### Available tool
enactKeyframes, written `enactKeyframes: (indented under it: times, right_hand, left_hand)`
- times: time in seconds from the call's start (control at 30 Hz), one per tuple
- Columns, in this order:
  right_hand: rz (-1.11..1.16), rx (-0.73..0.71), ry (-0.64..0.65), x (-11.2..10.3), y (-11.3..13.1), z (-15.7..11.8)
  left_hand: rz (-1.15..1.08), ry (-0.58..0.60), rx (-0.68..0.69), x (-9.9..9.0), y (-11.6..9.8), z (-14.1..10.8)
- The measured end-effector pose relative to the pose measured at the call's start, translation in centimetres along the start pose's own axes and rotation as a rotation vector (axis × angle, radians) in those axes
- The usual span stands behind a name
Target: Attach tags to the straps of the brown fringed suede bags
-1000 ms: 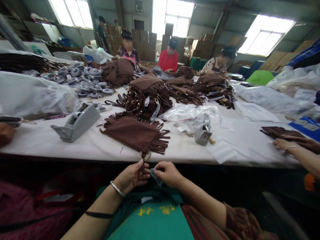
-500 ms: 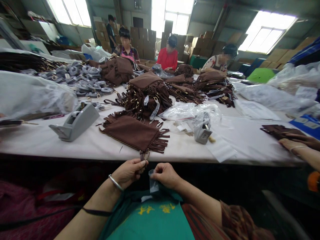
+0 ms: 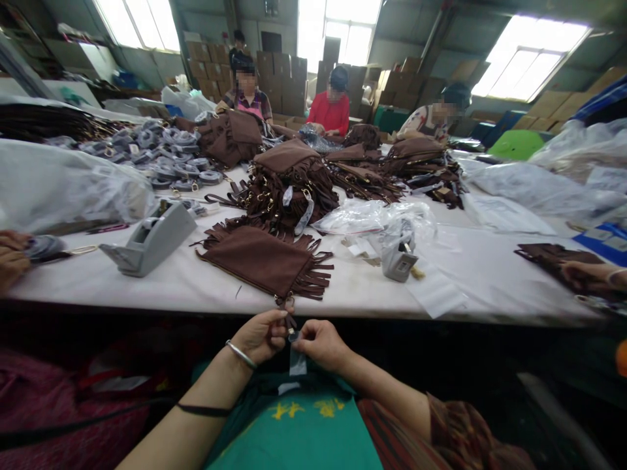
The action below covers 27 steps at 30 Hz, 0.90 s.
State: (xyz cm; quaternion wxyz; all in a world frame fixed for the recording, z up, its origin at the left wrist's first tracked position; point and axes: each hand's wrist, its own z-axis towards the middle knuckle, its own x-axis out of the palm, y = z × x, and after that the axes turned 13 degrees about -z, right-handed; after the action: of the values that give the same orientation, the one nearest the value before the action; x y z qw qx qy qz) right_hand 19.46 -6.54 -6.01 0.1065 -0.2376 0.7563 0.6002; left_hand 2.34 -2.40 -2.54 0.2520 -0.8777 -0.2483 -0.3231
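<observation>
A brown fringed pouch [image 3: 257,256] lies at the table's front edge, with its short strap [image 3: 290,320] hanging over the edge. My left hand [image 3: 263,334] is closed on that strap, just below the gold clasp. Beside it, my right hand [image 3: 321,344] pinches a small clear plastic sleeve [image 3: 298,362]. The sleeve's top meets the lower end of the strap; how far the strap goes in is too small to tell.
Grey tape dispensers stand left [image 3: 149,240] and right [image 3: 399,261] of the pouch. Behind it are a heap of brown pouches [image 3: 289,176], clear plastic bags [image 3: 353,217] and grey rolled straps [image 3: 166,147]. Other people's hands are at both table ends; people sit opposite.
The plastic sleeve and the strap end have come together, my left hand moving slightly right. Another person's hand with a grey roll has appeared at the left edge.
</observation>
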Motion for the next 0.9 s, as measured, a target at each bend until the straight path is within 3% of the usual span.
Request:
enactKeyframes:
  times: [0.13, 0.37, 0.57, 0.9]
  right_hand:
    - [0.024, 0.002, 0.004, -0.18, -0.17, -0.13]
    - [0.005, 0.006, 0.018, -0.03, -0.05, -0.21]
    - [0.014, 0.005, 0.021, 0.35, -0.22, -0.11]
    - [0.005, 0.011, 0.038, 0.22, -0.16, -0.3]
  left_hand:
    - [-0.024, 0.071, 0.007, -0.28, 0.01, -0.01]
    - [-0.003, 0.063, 0.004, -0.59, 0.08, -0.4]
    - [0.224, 0.042, 0.053, -0.94, 0.33, -0.07]
    - [0.637, -0.14, 0.257, -0.42, 0.45, -0.34]
